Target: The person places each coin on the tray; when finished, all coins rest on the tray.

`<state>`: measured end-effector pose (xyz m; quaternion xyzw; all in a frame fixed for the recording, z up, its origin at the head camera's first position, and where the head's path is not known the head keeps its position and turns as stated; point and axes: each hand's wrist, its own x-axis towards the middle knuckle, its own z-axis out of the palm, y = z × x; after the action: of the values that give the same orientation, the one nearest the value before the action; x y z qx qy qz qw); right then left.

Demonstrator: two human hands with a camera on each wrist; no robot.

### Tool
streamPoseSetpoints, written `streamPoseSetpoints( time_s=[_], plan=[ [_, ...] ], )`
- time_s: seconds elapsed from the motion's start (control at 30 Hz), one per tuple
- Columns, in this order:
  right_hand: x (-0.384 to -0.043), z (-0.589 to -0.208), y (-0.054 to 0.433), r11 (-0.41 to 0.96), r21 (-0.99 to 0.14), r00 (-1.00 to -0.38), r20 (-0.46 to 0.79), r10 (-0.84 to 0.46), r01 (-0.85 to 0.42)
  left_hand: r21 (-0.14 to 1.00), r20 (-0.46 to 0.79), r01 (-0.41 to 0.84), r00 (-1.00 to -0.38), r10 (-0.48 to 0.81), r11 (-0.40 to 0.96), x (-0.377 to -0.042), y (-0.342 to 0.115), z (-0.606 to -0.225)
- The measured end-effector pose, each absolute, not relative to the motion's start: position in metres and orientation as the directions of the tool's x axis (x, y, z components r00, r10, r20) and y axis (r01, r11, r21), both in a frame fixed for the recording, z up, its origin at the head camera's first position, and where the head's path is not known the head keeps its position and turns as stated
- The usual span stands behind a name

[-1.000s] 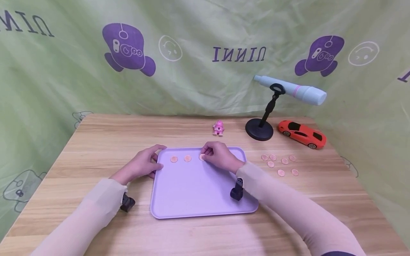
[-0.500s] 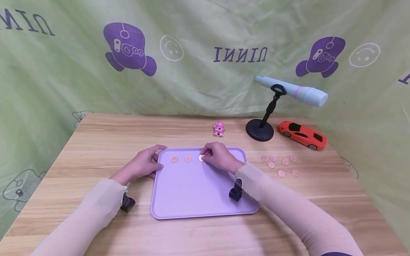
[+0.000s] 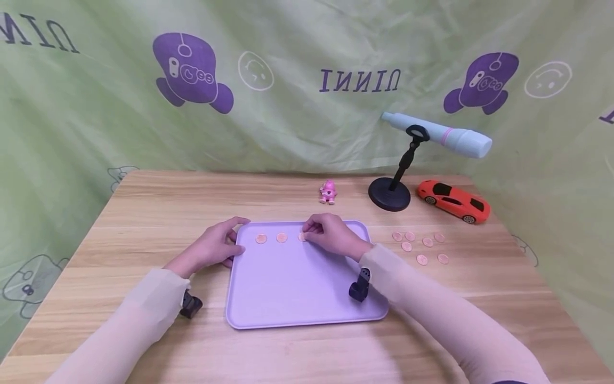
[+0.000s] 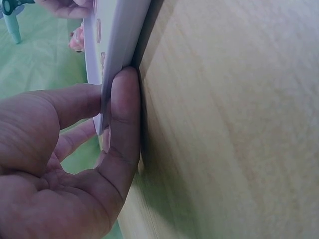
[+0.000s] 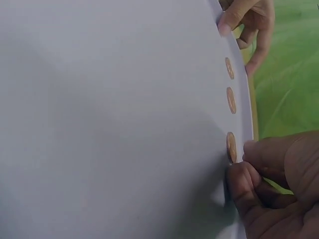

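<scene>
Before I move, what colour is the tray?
The tray is light purple, clearest in the head view.

A pale tray (image 5: 109, 74) fills most of the right wrist view, with three copper coins (image 5: 231, 100) lying apart in a row just inside one rim. At the row's near end, the right hand (image 5: 276, 184) has bent fingertips right by the last coin; whether they pinch it is unclear. Near the row's other end, the left hand (image 5: 253, 22) grips the rim, thumb on top. Green cloth (image 5: 291, 84) shows beyond that rim.
</scene>
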<state>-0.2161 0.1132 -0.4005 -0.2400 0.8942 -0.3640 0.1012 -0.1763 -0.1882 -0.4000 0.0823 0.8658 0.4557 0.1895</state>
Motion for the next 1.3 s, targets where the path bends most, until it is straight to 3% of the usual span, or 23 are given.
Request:
streamPoseSetpoints(
  time_s=[0.3,0.53,0.87,1.3],
  plan=[
    [-0.209,-0.391,0.153,0.622,-0.703,-0.889,0.031,-0.458,-0.345,0.821,-0.259,-0.044,-0.917,0.302,0.569,-0.176,-0.188,-0.401],
    [-0.203,-0.387,0.212,0.666,-0.662,-0.925,0.112,-0.364,-0.343,0.82,-0.26,-0.042,-0.916,0.306,0.571,-0.178,-0.185,-0.403],
    [-0.195,-0.394,0.275,0.841,-0.435,-0.944,0.079,-0.32,-0.321,0.814,-0.246,-0.026,-0.92,0.304,0.58,-0.175,-0.187,-0.402],
    [-0.197,-0.394,0.284,0.87,-0.346,-0.932,0.044,-0.36,-0.352,0.813,-0.243,-0.021,-0.921,0.306,0.582,-0.175,-0.187,-0.403]
  ],
)
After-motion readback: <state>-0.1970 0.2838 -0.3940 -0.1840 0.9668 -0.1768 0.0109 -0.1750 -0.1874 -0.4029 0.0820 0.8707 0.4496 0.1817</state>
